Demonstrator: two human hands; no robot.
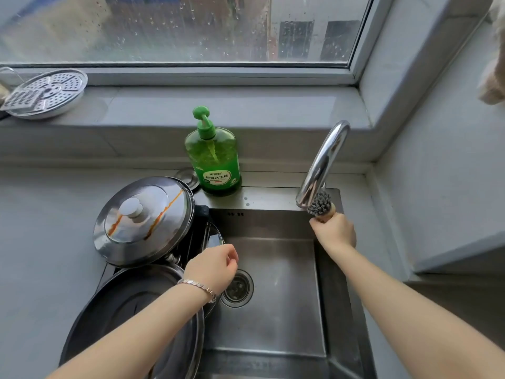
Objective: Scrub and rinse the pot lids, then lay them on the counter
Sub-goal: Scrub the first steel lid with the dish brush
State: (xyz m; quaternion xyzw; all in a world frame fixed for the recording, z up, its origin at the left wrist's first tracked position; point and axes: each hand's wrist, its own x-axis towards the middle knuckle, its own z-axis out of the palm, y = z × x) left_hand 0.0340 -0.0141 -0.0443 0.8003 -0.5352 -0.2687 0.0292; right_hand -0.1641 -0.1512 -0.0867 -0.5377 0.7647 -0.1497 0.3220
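A steel pot lid [142,220] with a round knob and orange streaks leans on a stack at the sink's left edge. A larger dark lid [120,313] lies below it, partly under my left forearm. Between them, more lids [214,237] stand on edge. My left hand [211,265] hovers over the sink beside the stack, fingers loosely curled, holding nothing. My right hand [334,229] grips the wooden handle of a scrub brush [319,203], its dark bristles up against the faucet spout [321,165].
A steel sink [276,296] with a drain strainer [236,288] lies below. A green dish soap bottle [213,157] stands on the sink's back rim. A perforated steamer plate [46,93] rests on the windowsill at left. Grey counter [46,236] runs to the left.
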